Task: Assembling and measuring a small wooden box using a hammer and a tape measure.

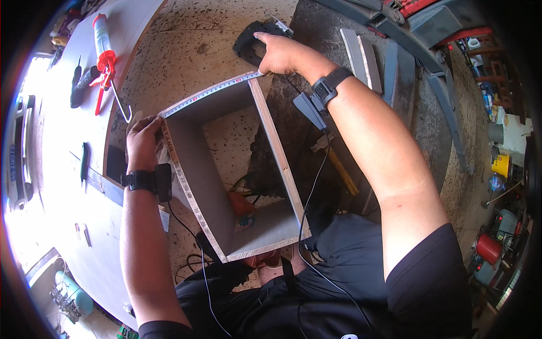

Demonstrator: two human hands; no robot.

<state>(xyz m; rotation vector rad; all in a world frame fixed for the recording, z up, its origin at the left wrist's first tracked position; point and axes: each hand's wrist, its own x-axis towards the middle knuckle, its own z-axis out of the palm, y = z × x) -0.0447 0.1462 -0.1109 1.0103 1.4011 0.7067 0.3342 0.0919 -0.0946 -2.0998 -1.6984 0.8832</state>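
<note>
An open rectangular box [284, 169] of grey-faced board with raw wood edges stands tilted in front of me. A tape measure's white blade [210, 94] lies along its far edge from corner to corner. My left hand [144, 131] is closed at the far left corner, pinching that end of the blade. My right hand [282, 55] is at the far right corner, with a fingertip against the blade's other end; its remaining fingers are partly hidden, and the tape's case is not visible. Just beyond that hand lies a black ring-like object [244, 45] with a metal part.
A white table [107, 231] at left bears a caulking gun [105, 59], a drill-like tool [79, 85] and a dark green-handled tool [84, 161]. A hammer [342, 172] lies right of the box. Board strips [361, 59] and a steel frame [446, 107] are further right. Cables hang from both wrists.
</note>
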